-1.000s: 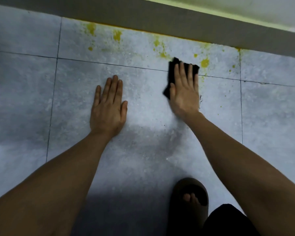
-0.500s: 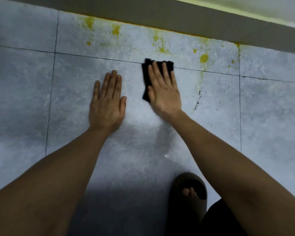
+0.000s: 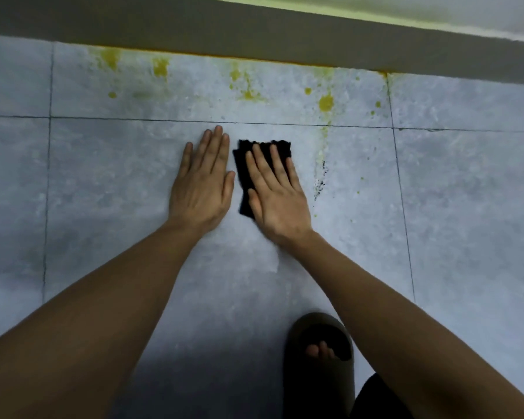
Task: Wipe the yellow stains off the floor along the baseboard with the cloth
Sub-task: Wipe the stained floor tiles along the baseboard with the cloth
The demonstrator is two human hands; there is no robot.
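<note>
Two flat hands (right [image 3: 277, 204] on cloth [image 3: 244, 164])

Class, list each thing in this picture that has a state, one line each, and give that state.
left hand: flat on the floor, holding nothing
right hand: fingers straight, pressing the cloth
cloth: flat on the floor, short of the stains
yellow stains: not wiped off
slipper: on a foot
</note>
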